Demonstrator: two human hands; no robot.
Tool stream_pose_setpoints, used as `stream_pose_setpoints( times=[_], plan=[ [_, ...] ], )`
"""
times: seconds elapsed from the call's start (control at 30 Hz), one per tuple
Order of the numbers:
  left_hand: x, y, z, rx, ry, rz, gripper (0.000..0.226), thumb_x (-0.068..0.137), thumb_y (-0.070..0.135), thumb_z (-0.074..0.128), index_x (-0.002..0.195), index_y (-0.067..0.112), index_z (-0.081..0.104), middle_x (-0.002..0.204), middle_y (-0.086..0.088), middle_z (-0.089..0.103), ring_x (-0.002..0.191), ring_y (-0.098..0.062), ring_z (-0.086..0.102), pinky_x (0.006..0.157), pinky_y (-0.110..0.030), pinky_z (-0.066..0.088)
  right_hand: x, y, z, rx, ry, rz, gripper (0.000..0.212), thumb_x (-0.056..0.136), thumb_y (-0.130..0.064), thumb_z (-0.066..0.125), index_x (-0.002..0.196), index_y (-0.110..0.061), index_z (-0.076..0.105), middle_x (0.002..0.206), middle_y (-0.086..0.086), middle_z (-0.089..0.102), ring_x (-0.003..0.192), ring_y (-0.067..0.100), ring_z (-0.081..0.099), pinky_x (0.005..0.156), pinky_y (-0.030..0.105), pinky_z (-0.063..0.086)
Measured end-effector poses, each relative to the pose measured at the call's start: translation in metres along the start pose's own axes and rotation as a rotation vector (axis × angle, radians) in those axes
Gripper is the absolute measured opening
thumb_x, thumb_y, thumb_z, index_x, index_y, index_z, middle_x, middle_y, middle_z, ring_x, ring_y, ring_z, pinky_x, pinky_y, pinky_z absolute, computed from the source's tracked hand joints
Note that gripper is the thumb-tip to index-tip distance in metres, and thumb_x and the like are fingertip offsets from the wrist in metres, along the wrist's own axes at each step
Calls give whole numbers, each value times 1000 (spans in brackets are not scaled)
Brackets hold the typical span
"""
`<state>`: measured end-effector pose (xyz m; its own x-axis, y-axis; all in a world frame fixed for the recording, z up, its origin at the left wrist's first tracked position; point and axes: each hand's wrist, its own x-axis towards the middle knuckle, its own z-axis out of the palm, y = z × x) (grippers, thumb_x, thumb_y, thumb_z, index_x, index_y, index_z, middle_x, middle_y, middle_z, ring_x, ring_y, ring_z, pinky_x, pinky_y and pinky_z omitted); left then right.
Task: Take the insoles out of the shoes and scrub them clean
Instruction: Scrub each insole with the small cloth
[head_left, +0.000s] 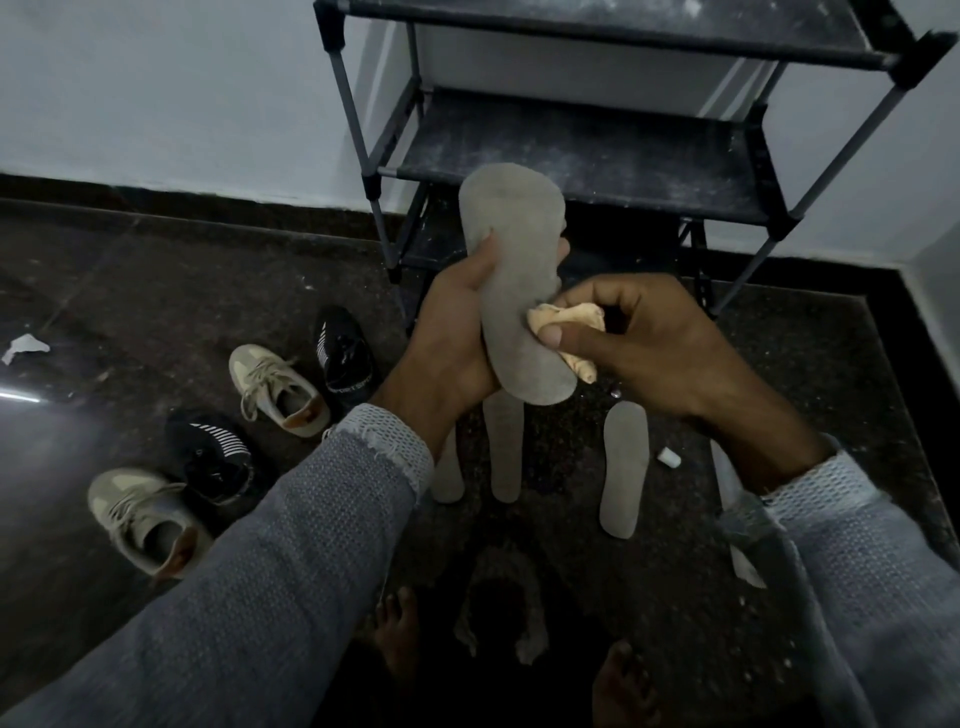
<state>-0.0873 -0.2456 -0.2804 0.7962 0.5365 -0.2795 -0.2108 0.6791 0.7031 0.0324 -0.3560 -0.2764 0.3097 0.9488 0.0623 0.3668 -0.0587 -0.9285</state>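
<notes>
Grey and worn, one insole (514, 291) stands nearly upright in front of the person, held above the dark speckled floor (779, 467). The left hand (452, 332) grips it along its left edge, thumb curled onto the face and fingertips showing round the far side. The right hand (644, 348) pinches a crumpled pale orange cloth (569, 325) between thumb and curled fingers, and the cloth presses against the lower right part of the held insole.

Three more insoles lie on the floor below the hands: one (625, 467) to the right lies in full view, a middle one (505, 447) is partly hidden by the held insole, and a left one (448, 475) is mostly covered by the left sleeve (311, 519).

To the left sit two beige lace-up shoes (278, 387) (145, 519) and two black shoes with white stripes (345, 353) (213, 457), all on the floor. A dusty black shoe rack (587, 150) stands against the white wall behind. A small white cap-like object (669, 458) lies near the right insole, and the person's bare feet (623, 680) show at the bottom.
</notes>
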Motion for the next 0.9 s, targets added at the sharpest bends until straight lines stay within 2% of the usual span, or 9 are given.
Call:
stream_pose_setpoints(
  times=[0.1, 0.27, 0.33, 0.47, 0.57, 0.67, 0.73, 0.83, 0.9],
  plan=[
    [0, -1, 1, -32, 4, -6, 44, 104, 36, 24, 121, 9, 55, 117, -4, 64, 98, -17, 66, 96, -36, 48, -1, -1, 2, -43, 58, -23, 15, 84, -19, 72, 93, -8, 73, 89, 2, 73, 83, 17, 69, 70, 28, 55],
    [-3, -13, 9, -16, 2, -58, 53, 103, 41, 24, 137, 5, 45, 128, -12, 57, 108, -26, 59, 95, -38, 49, -1, -3, 14, -137, 372, -71, 12, 88, -21, 69, 86, -9, 71, 77, -4, 69, 68, 7, 63, 58, 20, 50],
    [-4, -16, 14, -21, 27, -71, 56, 103, 44, 24, 138, 5, 44, 124, -12, 58, 105, -25, 60, 91, -36, 51, -3, -7, 25, -176, 363, -68, 9, 88, -22, 69, 87, -13, 71, 78, -6, 68, 70, 5, 63, 62, 22, 51],
    [0, -16, 10, -40, 64, -22, 57, 102, 47, 26, 130, 4, 51, 117, -12, 63, 100, -24, 64, 78, -33, 58, -6, -15, 42, -200, 255, -108, 7, 88, -18, 68, 92, -15, 73, 82, -7, 68, 76, 3, 63, 67, 14, 50],
    [-2, -16, 11, -77, 20, -56, 59, 101, 51, 22, 124, 7, 54, 110, -10, 65, 97, -24, 64, 85, -36, 55, -2, -10, 32, -231, 368, -80, 11, 88, -24, 69, 87, -14, 72, 77, -9, 66, 72, 6, 62, 65, 26, 52],
    [-1, -21, 13, -123, -20, -45, 57, 102, 49, 21, 128, 8, 51, 106, -8, 69, 96, -23, 65, 89, -37, 53, 2, 0, 19, -227, 524, -35, 15, 89, -26, 66, 83, -13, 70, 73, -5, 67, 68, 9, 62, 64, 37, 52],
    [0, -21, 12, -138, -29, -44, 57, 102, 49, 22, 129, 9, 51, 105, -7, 69, 95, -22, 66, 89, -36, 53, 1, -3, 26, -210, 514, -37, 14, 89, -26, 66, 85, -14, 70, 75, -4, 67, 68, 9, 63, 64, 34, 53],
    [1, -20, 7, -124, 12, -29, 57, 100, 50, 27, 121, 6, 56, 109, -11, 62, 99, -23, 60, 92, -37, 49, -6, -14, 47, -171, 343, -71, 9, 89, -20, 67, 92, -13, 72, 82, -3, 69, 73, 3, 63, 65, 16, 50],
    [2, -19, 6, -113, 25, -30, 56, 100, 51, 27, 114, 7, 59, 105, -13, 60, 96, -24, 58, 89, -36, 50, -7, -16, 51, -199, 315, -118, 8, 89, -18, 67, 91, -12, 72, 80, -6, 67, 74, 2, 62, 62, 11, 47]
  ],
)
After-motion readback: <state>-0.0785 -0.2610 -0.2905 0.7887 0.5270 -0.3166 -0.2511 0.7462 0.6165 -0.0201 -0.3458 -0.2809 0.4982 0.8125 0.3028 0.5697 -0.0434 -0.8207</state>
